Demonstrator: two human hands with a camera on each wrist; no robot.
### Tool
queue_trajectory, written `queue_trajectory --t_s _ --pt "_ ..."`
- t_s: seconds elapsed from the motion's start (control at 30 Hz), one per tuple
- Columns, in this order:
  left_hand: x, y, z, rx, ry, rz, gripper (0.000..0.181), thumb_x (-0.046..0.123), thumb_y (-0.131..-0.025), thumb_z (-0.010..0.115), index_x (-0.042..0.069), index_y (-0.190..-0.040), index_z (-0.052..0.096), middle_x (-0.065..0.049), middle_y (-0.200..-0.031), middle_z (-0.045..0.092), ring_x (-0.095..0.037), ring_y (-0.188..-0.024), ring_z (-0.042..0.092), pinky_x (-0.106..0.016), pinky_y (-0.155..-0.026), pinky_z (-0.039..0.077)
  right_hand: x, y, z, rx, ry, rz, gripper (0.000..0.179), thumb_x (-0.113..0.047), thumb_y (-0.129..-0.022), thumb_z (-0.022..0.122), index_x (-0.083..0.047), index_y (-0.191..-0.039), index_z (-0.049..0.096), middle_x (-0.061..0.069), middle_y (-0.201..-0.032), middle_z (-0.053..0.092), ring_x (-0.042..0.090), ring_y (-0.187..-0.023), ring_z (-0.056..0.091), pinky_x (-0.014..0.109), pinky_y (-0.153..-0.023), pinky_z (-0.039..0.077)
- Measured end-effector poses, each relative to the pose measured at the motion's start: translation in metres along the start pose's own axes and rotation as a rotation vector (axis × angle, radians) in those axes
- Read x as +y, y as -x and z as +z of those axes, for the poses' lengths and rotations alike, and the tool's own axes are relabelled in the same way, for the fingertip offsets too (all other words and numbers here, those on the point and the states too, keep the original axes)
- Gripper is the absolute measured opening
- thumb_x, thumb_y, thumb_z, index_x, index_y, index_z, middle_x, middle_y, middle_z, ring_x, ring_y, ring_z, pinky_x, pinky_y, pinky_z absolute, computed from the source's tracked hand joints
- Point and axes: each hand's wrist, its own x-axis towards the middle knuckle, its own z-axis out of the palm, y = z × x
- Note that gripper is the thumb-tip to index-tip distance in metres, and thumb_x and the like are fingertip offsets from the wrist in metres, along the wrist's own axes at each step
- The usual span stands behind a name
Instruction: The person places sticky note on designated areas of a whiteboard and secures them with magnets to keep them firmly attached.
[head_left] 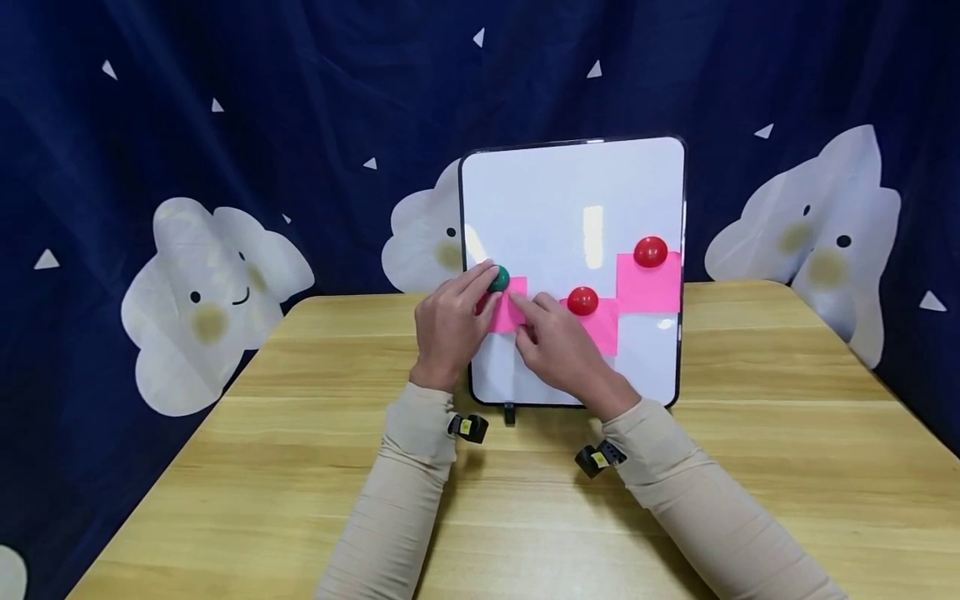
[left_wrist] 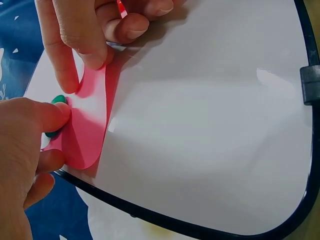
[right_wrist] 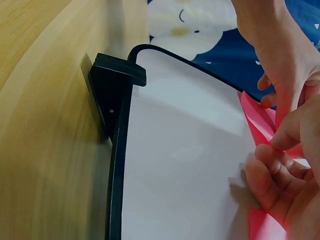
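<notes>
A whiteboard [head_left: 547,200] with a black frame stands propped on the table. At its left side my left hand [head_left: 452,321] pinches a round green magnet [head_left: 500,278] between thumb and fingers, over the upper part of a pink sticky note [head_left: 504,318]. My right hand [head_left: 558,346] holds that note's lower edge between thumb and index finger. In the left wrist view the pink sticky note [left_wrist: 85,142] bends away from the board. My right hand partly hides a second pink sticky note [head_left: 602,329], which has a red magnet [head_left: 582,301] at its top.
Higher at the right, another red magnet [head_left: 650,252] sits on a third pink sticky note [head_left: 648,287]. A black stand [right_wrist: 112,82] supports the board on the wooden table [head_left: 300,467]. Behind hangs a dark blue curtain [head_left: 315,83] with cloud prints.
</notes>
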Motion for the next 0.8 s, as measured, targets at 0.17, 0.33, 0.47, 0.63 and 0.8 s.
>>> queue_trajectory --t_s 0.17,0.33,0.47,0.63,0.8 --pt "0.0000 -0.0002 0.0015 0.000 0.021 0.000 0.034 0.023 -0.091 0.076 0.012 -0.124 0.073 -0.001 -0.128 0.067 -0.020 -0.105 0.070 -0.031 -0.071 0.057 -0.0007 0.0005 -0.0021 0.001 0.009 0.003 0.049 -0.006 -0.091 0.066 -0.001 -0.138 0.059 0.006 -0.087 0.054 0.015 -0.068 0.050 0.026 -0.059 0.047" --pt "-0.0013 0.0002 0.0008 0.012 0.046 0.015 0.032 0.024 -0.092 0.075 0.011 -0.121 0.073 -0.002 -0.128 0.068 -0.019 -0.105 0.070 -0.030 -0.069 0.057 -0.0014 0.0016 -0.0027 -0.005 0.005 0.015 0.046 -0.007 -0.090 0.066 -0.003 -0.135 0.062 0.006 -0.090 0.055 0.015 -0.070 0.051 0.026 -0.060 0.048" --pt "-0.0029 0.0000 -0.0019 0.063 0.087 0.022 0.029 0.024 -0.093 0.072 0.009 -0.118 0.074 -0.005 -0.125 0.068 -0.020 -0.092 0.072 -0.030 -0.059 0.055 -0.0015 0.0020 -0.0017 -0.004 0.001 0.005 0.042 -0.008 -0.089 0.066 -0.003 -0.131 0.064 0.007 -0.092 0.057 0.015 -0.072 0.052 0.026 -0.060 0.048" --pt "-0.0049 -0.0005 -0.0045 0.109 0.155 0.009 0.025 0.022 -0.095 0.068 0.007 -0.114 0.074 -0.009 -0.118 0.067 -0.017 -0.063 0.062 -0.028 -0.052 0.050 -0.0010 0.0023 -0.0009 -0.004 0.007 -0.005 0.039 -0.009 -0.089 0.067 -0.003 -0.128 0.066 0.007 -0.093 0.057 0.015 -0.072 0.052 0.026 -0.060 0.048" --pt "-0.0075 0.0005 -0.0045 0.122 0.189 0.002 0.022 0.017 -0.096 0.065 0.004 -0.112 0.074 -0.011 -0.110 0.065 -0.014 -0.059 0.058 -0.027 -0.050 0.048 -0.0011 0.0031 -0.0023 -0.010 0.020 -0.001 0.037 -0.010 -0.090 0.066 -0.003 -0.126 0.067 0.007 -0.093 0.057 0.015 -0.072 0.053 0.026 -0.060 0.048"
